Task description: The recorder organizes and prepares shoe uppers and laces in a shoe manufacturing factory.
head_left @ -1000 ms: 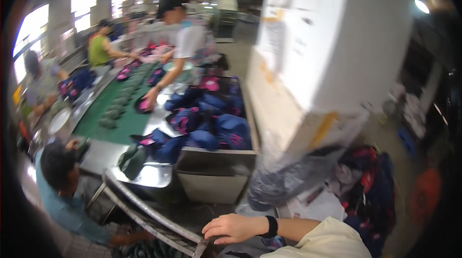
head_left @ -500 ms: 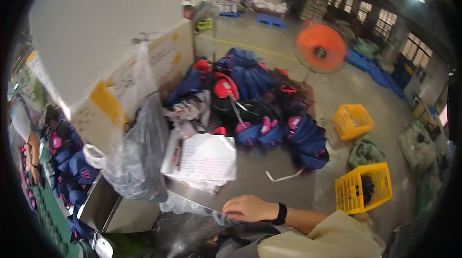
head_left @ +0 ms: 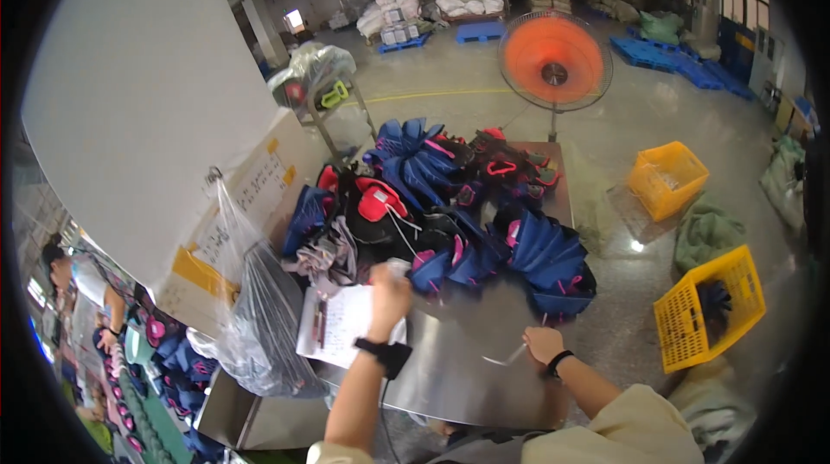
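My left hand (head_left: 391,301), with a dark band at the wrist, is above the sheet of paper (head_left: 346,317) on the metal table (head_left: 450,377). Its fingers are closed around something pale and small that I cannot make out. Low over the table's right part, my right hand (head_left: 545,345) has its fingers curled at the end of a thin white strip (head_left: 506,358). Beyond both hands lie piled shoe uppers, navy blue with pink (head_left: 545,256) and black with red (head_left: 380,200). A crumpled greyish cloth (head_left: 327,256) rests behind the paper.
At the table's left hangs a clear plastic bag (head_left: 264,326) beside a board (head_left: 246,204). Yellow crates (head_left: 709,308) stand on the floor at right, near a green sack (head_left: 707,235). An orange fan (head_left: 553,62) stands behind the table. Another person (head_left: 91,291) works at far left.
My left hand has come into view over the paper. My right hand has moved to the white strip, which is now nearer me. The view has shifted, showing more of the table's near side.
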The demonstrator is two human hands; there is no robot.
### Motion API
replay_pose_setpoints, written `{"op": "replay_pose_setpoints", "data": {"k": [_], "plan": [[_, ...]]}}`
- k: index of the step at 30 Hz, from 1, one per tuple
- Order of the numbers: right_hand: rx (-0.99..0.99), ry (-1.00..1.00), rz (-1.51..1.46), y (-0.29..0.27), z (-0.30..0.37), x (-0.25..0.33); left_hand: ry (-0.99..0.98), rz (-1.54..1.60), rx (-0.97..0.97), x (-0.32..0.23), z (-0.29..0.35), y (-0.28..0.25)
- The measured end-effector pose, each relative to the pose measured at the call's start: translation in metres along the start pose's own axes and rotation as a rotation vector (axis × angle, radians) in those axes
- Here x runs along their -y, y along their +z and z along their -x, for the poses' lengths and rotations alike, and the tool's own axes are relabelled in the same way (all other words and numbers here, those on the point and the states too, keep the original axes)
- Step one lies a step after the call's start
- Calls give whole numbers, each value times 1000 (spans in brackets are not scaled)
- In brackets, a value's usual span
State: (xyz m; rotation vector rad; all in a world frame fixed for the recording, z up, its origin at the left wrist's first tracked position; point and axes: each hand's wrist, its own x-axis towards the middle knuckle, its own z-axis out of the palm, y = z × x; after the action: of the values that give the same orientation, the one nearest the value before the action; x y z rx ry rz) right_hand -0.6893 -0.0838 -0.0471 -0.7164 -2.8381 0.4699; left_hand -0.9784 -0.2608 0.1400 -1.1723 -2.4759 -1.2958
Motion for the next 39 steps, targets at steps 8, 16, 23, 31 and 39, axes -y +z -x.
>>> {"op": "replay_pose_setpoints", "data": {"k": [8,16,23,31,39], "plan": [[203,-33,5,-10,10,-4,-472,75,90,84,-71,132],[212,13,-6,-3,-6,2,207,-211,102,8,-69,163],[-9,14,-420,-33,13,-9,302,130,213,-147,19,103],[174,99,-1181,-65,-71,-78,157,394,-67,-199,120,-51],[34,34,-2085,-180,-107,-8,-155,265,-489,-252,317,-134]]}}
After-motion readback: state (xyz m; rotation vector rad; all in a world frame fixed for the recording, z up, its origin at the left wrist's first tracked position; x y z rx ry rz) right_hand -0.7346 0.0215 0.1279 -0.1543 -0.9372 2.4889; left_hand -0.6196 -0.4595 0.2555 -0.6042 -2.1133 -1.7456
